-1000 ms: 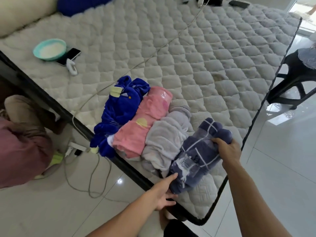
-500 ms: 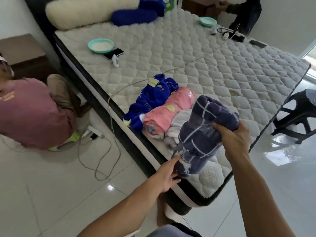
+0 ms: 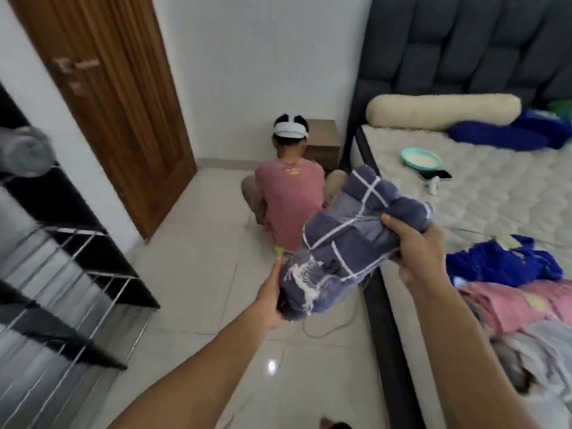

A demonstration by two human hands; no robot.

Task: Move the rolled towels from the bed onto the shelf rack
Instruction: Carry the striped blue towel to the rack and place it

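One rolled towel, the navy checked towel (image 3: 349,243), is up in the air at the centre of the frame, carried over the floor between the bed (image 3: 483,205) on the right and the shelf rack (image 3: 71,274) along the left edge. Two hands hold it: the right hand (image 3: 414,246) is closed over its upper end, thumb on top, and the left hand (image 3: 269,298) cups the lower end from beneath, fingers hidden behind the cloth. Three more towels lie on the bed at lower right: a blue towel (image 3: 501,264), a pink towel (image 3: 513,305) and a grey towel (image 3: 538,351), side by side and touching. On the rack's top tier, upper left, sits one blurred grey roll (image 3: 24,150). One seated person in a pink shirt (image 3: 288,199) faces away beside the bed. One teal bowl (image 3: 421,157) rests on the mattress, upper right.
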